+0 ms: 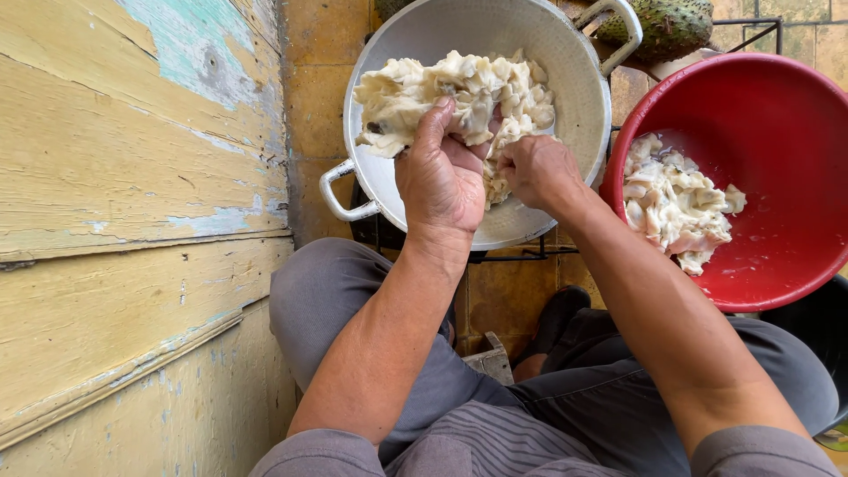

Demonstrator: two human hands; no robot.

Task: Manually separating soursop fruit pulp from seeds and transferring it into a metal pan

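Both hands grip white fruit pulp [459, 93] over a metal pot [574, 71]. The left hand [439, 177] and right hand [537, 170] are closed on it; a red basin [777, 115] sits alongside.

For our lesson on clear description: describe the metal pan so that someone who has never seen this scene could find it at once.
Start at the peeling yellow wooden wall on the left. Just right of it, above the person's knees, sits the pan, where both hands work white fruit pulp. Unlike the red basin beside it, it is silver metal with loop handles.
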